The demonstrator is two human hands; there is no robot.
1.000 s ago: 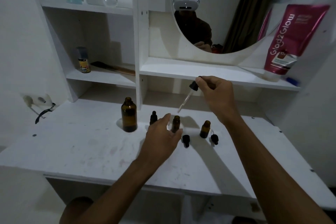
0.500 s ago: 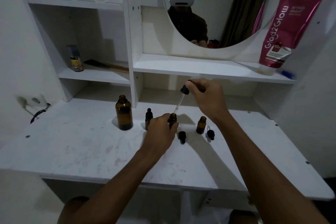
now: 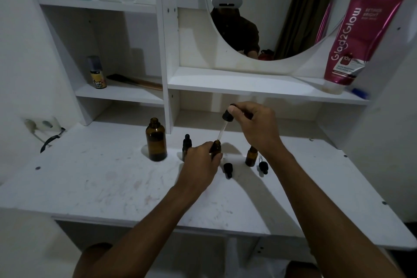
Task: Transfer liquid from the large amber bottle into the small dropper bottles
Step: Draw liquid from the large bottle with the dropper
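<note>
The left hand (image 3: 199, 160) has closed around the middle dropper bottle (image 3: 216, 146); the right hand (image 3: 255, 126), at one o'clock, pinches the pipette (image 3: 222, 131), its tip now at the mouth, ready to dispense.

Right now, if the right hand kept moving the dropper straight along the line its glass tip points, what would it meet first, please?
Probably the open mouth of the small bottle that the left hand grips. The right hand aims the dropper down and leftward, its tip just above that neck, though depth is hard to judge.

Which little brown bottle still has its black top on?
The leftmost small bottle, beside the large amber bottle; the other two are open.
</note>
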